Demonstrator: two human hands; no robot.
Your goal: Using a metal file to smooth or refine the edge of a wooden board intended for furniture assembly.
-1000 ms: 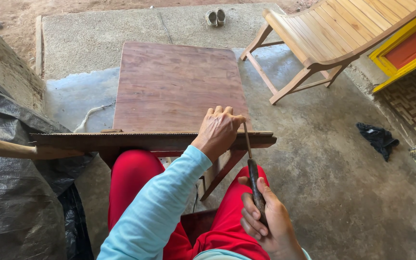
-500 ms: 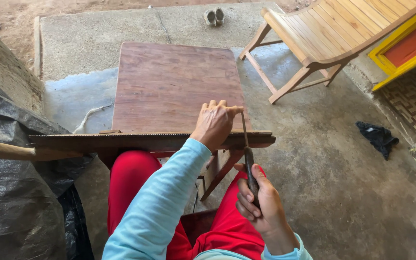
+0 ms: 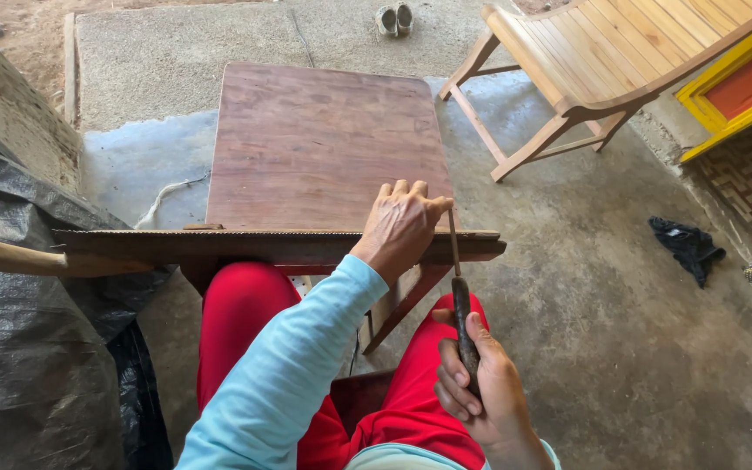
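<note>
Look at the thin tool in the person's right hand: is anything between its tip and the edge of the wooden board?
Nothing visible. The tool in the right hand already reaches the board edge, just beside the left hand resting there.

My board (image 3: 324, 148) is smooth, dull reddish-brown wood. The tool (image 3: 461, 305) in my right grip has a thin metal blade and dark handle. The floor (image 3: 602, 287) is rough grey concrete.
</note>
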